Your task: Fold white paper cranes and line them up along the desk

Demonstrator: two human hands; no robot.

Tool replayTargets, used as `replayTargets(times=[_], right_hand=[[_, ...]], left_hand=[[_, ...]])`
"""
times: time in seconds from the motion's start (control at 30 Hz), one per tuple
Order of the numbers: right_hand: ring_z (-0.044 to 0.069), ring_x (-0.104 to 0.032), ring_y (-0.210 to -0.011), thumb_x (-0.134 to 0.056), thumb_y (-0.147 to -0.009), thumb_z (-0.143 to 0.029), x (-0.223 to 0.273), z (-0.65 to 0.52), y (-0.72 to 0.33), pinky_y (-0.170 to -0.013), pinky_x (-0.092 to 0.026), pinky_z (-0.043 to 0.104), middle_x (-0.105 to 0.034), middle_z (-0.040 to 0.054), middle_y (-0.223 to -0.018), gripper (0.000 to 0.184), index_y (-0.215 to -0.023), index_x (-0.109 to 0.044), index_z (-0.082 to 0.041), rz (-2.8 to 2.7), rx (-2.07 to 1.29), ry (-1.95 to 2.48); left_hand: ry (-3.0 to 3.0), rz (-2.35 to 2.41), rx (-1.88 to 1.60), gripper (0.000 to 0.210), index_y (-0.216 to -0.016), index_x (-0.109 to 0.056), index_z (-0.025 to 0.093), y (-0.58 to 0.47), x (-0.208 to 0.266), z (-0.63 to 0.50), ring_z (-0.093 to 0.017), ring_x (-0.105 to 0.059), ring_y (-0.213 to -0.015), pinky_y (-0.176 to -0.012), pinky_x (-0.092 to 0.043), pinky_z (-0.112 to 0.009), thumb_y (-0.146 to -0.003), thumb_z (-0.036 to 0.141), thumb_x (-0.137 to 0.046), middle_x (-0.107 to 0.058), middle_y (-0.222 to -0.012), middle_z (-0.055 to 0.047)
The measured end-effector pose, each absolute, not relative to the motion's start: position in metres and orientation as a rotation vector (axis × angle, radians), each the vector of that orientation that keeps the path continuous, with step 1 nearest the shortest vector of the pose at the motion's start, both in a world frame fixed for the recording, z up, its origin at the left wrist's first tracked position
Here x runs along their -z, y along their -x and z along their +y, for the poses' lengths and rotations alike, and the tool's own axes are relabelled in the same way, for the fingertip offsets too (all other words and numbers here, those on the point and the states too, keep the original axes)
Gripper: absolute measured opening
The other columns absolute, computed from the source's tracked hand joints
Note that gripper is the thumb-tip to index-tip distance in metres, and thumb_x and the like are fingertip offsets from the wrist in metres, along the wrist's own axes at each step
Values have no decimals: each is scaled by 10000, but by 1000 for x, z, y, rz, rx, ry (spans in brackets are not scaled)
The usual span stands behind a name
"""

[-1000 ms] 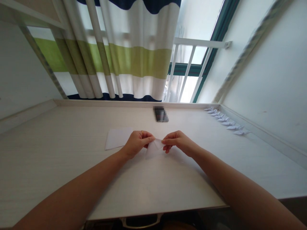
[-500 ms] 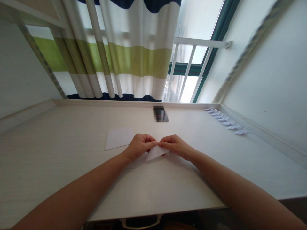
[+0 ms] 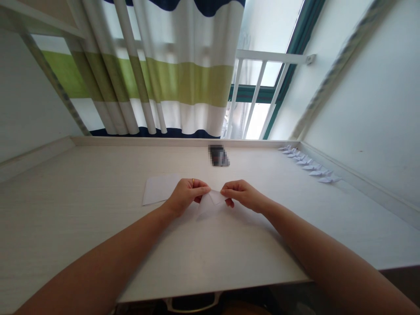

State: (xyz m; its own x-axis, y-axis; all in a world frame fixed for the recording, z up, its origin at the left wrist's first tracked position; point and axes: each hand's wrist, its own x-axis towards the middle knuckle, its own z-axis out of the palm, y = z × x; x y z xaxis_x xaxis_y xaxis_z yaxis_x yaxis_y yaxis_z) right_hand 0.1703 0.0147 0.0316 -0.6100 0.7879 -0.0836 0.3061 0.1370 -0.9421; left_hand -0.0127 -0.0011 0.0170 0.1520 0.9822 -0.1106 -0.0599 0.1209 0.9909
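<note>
Between my hands is a folded sheet of white paper (image 3: 210, 204), held just above the table and partly opened out, with crease lines showing. My left hand (image 3: 187, 194), a ring on one finger, pinches its upper left edge between thumb and fingers. My right hand (image 3: 244, 195) grips the right corner the same way. The paper's lower part is blurred by motion. Left of my left hand lies a flat stack or sheet of white paper (image 3: 158, 189), its right side partly covered by that hand.
A row of several small folded white paper figures (image 3: 310, 166) runs along the right wall edge. A pixelated dark object (image 3: 218, 155) lies near the back rim. Behind the white table (image 3: 82, 218) hang a striped curtain (image 3: 187, 83) and a window with a white railing (image 3: 275, 57).
My hands have moved apart, the left one slightly left and up. The folded paper, earlier a compact triangle pinched at its top, is now spread wider between them.
</note>
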Motion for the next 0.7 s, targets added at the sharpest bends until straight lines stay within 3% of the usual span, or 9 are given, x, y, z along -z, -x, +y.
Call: replayTargets(times=[0.3, 0.5, 0.7], right_hand=[[59, -433, -462, -493, -770, -282, -38, 29, -190, -498, -340, 210, -520, -24, -523, 219, -630, -542, -121, -2182, -1505, 1070], [63, -439, -457, -489, -763, -276, -34, 39, -195, -501, -341, 216, -499, -25, -493, 233, -594, -525, -120, -1922, -1455, 1111], [77, -485, -557, -531, -749, -346, -24, 21, -173, -585, -397, 229, -520, -17, -616, 229, -755, -574, -122, -1930, -1497, 1041]], left_hand=[[-1122, 1128, -1044, 200, -622, -610, 92, 23, -14, 8, -70, -488, -452, -472, -394, -215, -537, 256, -687, -570, -517, 15], [-1142, 1120, -1048, 197, -628, -614, 94, 27, -12, 11, -71, -494, -461, -480, -398, -215, -547, 260, -683, -575, -525, 14], [-1178, 1123, -974, 206, -642, -609, 105, 16, -11, 2, -78, -504, -471, -493, -404, -223, -568, 286, -673, -579, -537, 13]])
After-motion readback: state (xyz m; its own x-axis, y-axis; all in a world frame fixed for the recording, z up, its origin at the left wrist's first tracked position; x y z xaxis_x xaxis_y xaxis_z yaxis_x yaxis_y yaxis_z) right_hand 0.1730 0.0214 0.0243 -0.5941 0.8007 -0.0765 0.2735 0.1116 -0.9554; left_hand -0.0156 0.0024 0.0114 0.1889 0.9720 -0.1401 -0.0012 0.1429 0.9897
